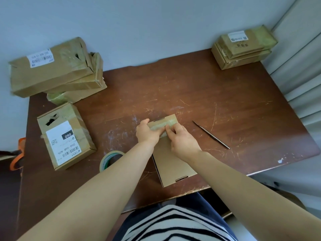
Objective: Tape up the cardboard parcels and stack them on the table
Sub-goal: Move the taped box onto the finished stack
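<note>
Your left hand [147,133] grips the far left corner of the flat parcel [173,162], fingers curled round its edge. Your right hand [184,140] is just beside it, fingers bent, pinching the tape strip [162,126] that lies across the parcel's far end. The parcel lies flat on the worktop [191,87] right in front of you, near the front edge. The tape roll [108,160] stands just left of it, partly behind your left forearm. A thin metal tool [212,134] lies to the right, apart from the parcel. A labelled box [66,136] sits at the left, a pile of boxes [55,70] beyond it at the far left corner, and a smaller pile [243,47] at the far right corner.
</note>
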